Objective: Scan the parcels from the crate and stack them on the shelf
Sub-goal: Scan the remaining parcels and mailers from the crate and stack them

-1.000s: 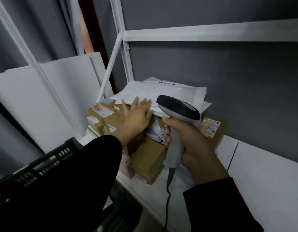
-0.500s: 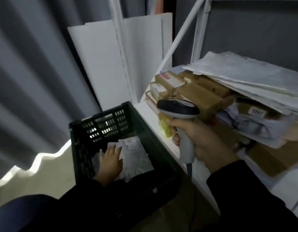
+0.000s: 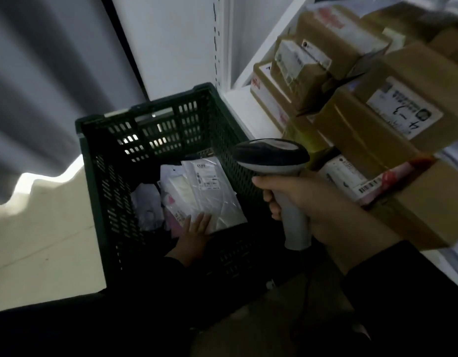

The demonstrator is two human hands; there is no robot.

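Observation:
A dark green slotted crate (image 3: 155,119) stands on the floor beside the shelf and holds several flat plastic mailers. My left hand (image 3: 194,235) is down inside the crate, its fingers lying on the near edge of a clear mailer with a white label (image 3: 212,191). My right hand (image 3: 315,202) grips the grey handle of a barcode scanner (image 3: 271,155), held above the crate's right wall with its dark head pointing left. On the white shelf (image 3: 248,104) to the right sits a stack of brown cardboard parcels (image 3: 377,119) with labels.
A grey curtain (image 3: 42,86) hangs at the left above a pale floor (image 3: 42,240). A white board (image 3: 171,42) leans behind the crate, next to the shelf's white upright post (image 3: 222,42). The scanner cable drops into the dark below my right wrist.
My left hand left the parcel stack on the shelf and went down into the crate, then shifted onto the clear mailer. My view swung left and down; the scanner stayed in my right hand.

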